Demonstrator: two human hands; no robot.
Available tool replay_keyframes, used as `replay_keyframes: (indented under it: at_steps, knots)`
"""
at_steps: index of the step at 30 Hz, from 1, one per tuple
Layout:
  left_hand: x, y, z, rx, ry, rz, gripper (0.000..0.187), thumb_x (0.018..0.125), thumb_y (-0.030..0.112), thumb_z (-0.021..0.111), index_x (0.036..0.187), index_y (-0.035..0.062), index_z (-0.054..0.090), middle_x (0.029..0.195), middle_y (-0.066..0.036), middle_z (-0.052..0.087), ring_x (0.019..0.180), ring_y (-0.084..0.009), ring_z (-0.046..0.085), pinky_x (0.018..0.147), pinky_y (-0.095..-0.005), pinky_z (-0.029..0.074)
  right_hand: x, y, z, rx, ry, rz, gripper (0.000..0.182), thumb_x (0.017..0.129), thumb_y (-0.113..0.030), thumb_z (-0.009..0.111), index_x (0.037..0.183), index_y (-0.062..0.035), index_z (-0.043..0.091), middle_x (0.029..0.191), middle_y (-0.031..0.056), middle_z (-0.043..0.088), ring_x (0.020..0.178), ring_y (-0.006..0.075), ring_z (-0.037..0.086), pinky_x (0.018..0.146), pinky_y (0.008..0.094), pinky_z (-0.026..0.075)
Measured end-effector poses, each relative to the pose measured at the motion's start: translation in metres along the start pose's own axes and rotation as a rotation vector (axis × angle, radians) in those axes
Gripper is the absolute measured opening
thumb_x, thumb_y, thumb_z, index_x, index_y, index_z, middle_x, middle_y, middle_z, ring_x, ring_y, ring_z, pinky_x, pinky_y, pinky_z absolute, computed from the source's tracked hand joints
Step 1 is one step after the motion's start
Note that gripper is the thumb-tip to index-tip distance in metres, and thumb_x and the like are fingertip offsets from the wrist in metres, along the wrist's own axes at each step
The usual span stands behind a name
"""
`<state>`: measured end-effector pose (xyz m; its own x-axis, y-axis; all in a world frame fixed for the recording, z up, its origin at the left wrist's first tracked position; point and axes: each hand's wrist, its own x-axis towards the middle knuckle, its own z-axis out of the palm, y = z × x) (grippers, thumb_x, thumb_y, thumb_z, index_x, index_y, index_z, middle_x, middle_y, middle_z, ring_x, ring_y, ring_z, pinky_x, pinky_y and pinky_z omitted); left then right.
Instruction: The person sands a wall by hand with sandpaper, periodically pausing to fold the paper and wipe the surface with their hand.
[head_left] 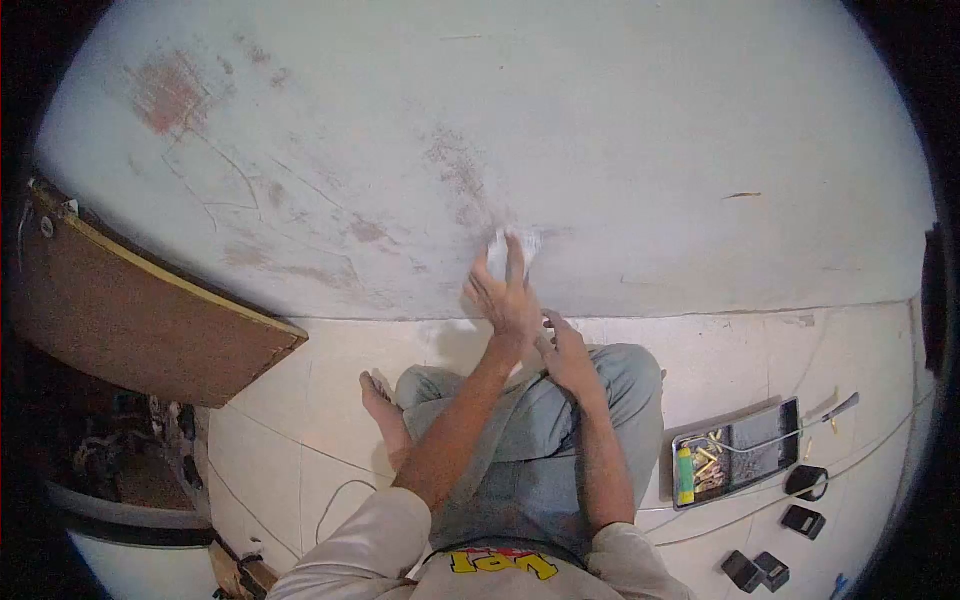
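Observation:
My left hand [505, 298] is raised to the pale wall [650, 130], its fingers pressing a white sheet or pad [499, 256] flat against the surface low on the wall. Reddish-brown scuffed marks [455, 170] run up from the pad. Lower and to the right, my right hand [566, 353] rests by my bent knee near the foot of the wall, fingers curled but apart, with nothing visible in it.
A brown wooden panel [150, 300] leans at the left. On the tiled floor at the right lie a black tray [760, 455] with small yellow pieces and a green tube [685, 475], a cable, and several black blocks [803, 522].

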<state>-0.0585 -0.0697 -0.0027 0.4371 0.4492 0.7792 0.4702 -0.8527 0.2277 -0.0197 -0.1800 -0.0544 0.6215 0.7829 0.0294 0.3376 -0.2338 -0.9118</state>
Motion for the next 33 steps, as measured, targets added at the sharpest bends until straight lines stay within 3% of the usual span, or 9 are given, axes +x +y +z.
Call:
replay_keyframes:
  at_steps: [12, 14, 16, 18, 22, 25, 28, 30, 33]
  knots:
    - [0.125, 0.040, -0.066, -0.119, 0.240, 0.063, 0.046, 0.089, 0.005, 0.049, 0.135, 0.0034, 0.045, 0.124, -0.027, 0.035, 0.105, -0.0377, 0.039, 0.090, -0.0494, 0.030, 0.004, -0.012, -0.006, 0.102, -0.040, 0.034, 0.043, 0.092, -0.028, 0.053, 0.125, 0.0001, 0.047, 0.107, 0.0211, 0.061, 0.096, 0.0292, 0.059, 0.082, 0.0374, 0.047]
    - [0.096, 0.027, -0.075, -0.480, 0.286, 0.002, 0.043, 0.100, 0.021, 0.036, 0.138, 0.0027, 0.041, 0.117, -0.019, 0.041, 0.106, -0.0280, 0.045, 0.089, -0.0392, 0.038, 0.008, -0.018, -0.011, 0.362, -0.039, 0.086, 0.042, 0.095, -0.031, 0.048, 0.123, 0.0009, 0.050, 0.108, 0.0166, 0.061, 0.095, 0.0243, 0.058, 0.084, 0.0354, 0.045]
    - [0.042, 0.014, -0.073, -0.487, 0.083, -0.197, 0.041, 0.099, 0.022, 0.041, 0.132, -0.0010, 0.045, 0.100, -0.016, 0.052, 0.091, -0.0262, 0.051, 0.085, -0.0351, 0.041, 0.007, -0.033, -0.018, 0.652, -0.039, 0.171, 0.043, 0.095, -0.034, 0.048, 0.119, 0.0015, 0.053, 0.105, 0.0149, 0.062, 0.092, 0.0233, 0.059, 0.082, 0.0345, 0.045]
    - [-0.011, -0.001, -0.066, -0.962, -0.287, -0.841, 0.044, 0.099, 0.033, 0.042, 0.119, -0.0037, 0.053, 0.101, -0.008, 0.055, 0.093, -0.0148, 0.051, 0.086, -0.0288, 0.041, 0.004, -0.040, -0.014, 0.939, -0.047, 0.261, 0.044, 0.095, -0.036, 0.048, 0.115, 0.0021, 0.055, 0.102, 0.0132, 0.063, 0.088, 0.0222, 0.059, 0.080, 0.0336, 0.045]
    - [-0.039, -0.024, -0.056, -1.010, -0.268, -0.770, 0.032, 0.098, 0.029, 0.045, 0.102, -0.0020, 0.053, 0.089, -0.005, 0.054, 0.084, -0.0115, 0.049, 0.076, -0.0273, 0.043, 0.004, -0.045, -0.003, 1.069, -0.158, 0.344, 0.041, 0.095, -0.037, 0.050, 0.111, 0.0008, 0.057, 0.099, 0.0086, 0.063, 0.084, 0.0173, 0.057, 0.075, 0.0278, 0.045]
    - [-0.036, -0.030, -0.056, -1.266, -0.493, -0.928, 0.039, 0.097, 0.034, 0.046, 0.106, -0.0032, 0.055, 0.103, -0.007, 0.056, 0.095, -0.0111, 0.049, 0.085, -0.0270, 0.041, 0.000, -0.044, -0.003, 1.106, -0.333, 0.411, 0.035, 0.093, -0.036, 0.053, 0.105, -0.0034, 0.058, 0.094, 0.0054, 0.062, 0.085, 0.0137, 0.057, 0.071, 0.0264, 0.046]
    - [-0.043, -0.029, -0.041, -0.994, -0.492, -0.747, 0.035, 0.096, 0.032, 0.049, 0.102, -0.0015, 0.054, 0.092, -0.007, 0.060, 0.084, -0.0092, 0.054, 0.076, -0.0258, 0.045, 0.000, -0.052, 0.012, 1.145, 0.054, 0.362, 0.031, 0.093, -0.029, 0.055, 0.102, -0.0001, 0.058, 0.091, 0.0050, 0.061, 0.083, 0.0137, 0.058, 0.071, 0.0284, 0.048]
    - [-0.052, -0.036, -0.031, -0.910, -0.625, -0.647, 0.028, 0.095, 0.031, 0.051, 0.100, 0.0030, 0.055, 0.071, -0.009, 0.063, 0.062, -0.0188, 0.061, 0.062, -0.0310, 0.046, -0.004, -0.053, 0.009, 1.051, 0.250, 0.287, 0.032, 0.094, -0.028, 0.054, 0.104, 0.0023, 0.057, 0.093, 0.0066, 0.062, 0.083, 0.0139, 0.057, 0.073, 0.0283, 0.047]
    - [-0.074, -0.061, -0.004, -1.053, -0.686, -0.752, 0.026, 0.095, 0.029, 0.050, 0.099, 0.0047, 0.056, 0.067, -0.012, 0.064, 0.057, -0.0232, 0.063, 0.056, -0.0327, 0.045, -0.004, -0.075, -0.010, 0.778, 0.598, 0.192, 0.033, 0.096, -0.022, 0.051, 0.107, 0.0084, 0.057, 0.099, 0.0116, 0.062, 0.087, 0.0140, 0.056, 0.077, 0.0275, 0.045]
